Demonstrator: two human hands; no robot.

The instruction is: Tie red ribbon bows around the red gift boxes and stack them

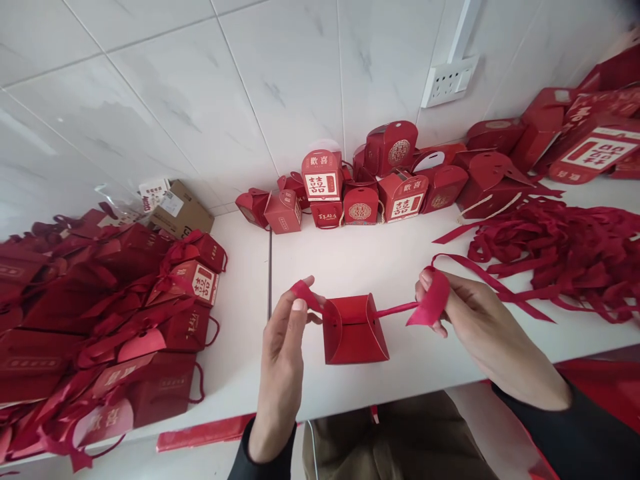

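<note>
A small red gift box [356, 343] stands on the white table in front of me, its curved top flaps folded inward. A dark red ribbon [397, 309] runs through holes in its sides. My left hand [286, 333] pinches one ribbon end between thumb and fingers, just left of the box. On the other side, my right hand [453, 300] grips the opposite end, and a loose tail hangs over the fingers. Between the box and my right hand the ribbon is drawn out fairly straight.
Finished-looking red boxes with ribbons [165, 360] are heaped on the left, near a brown carton [177, 210]. Along the tiled wall stands a row of red boxes [361, 205]. A tangle of cut ribbons [565, 247] lies at right. A power socket [450, 81] is on the wall.
</note>
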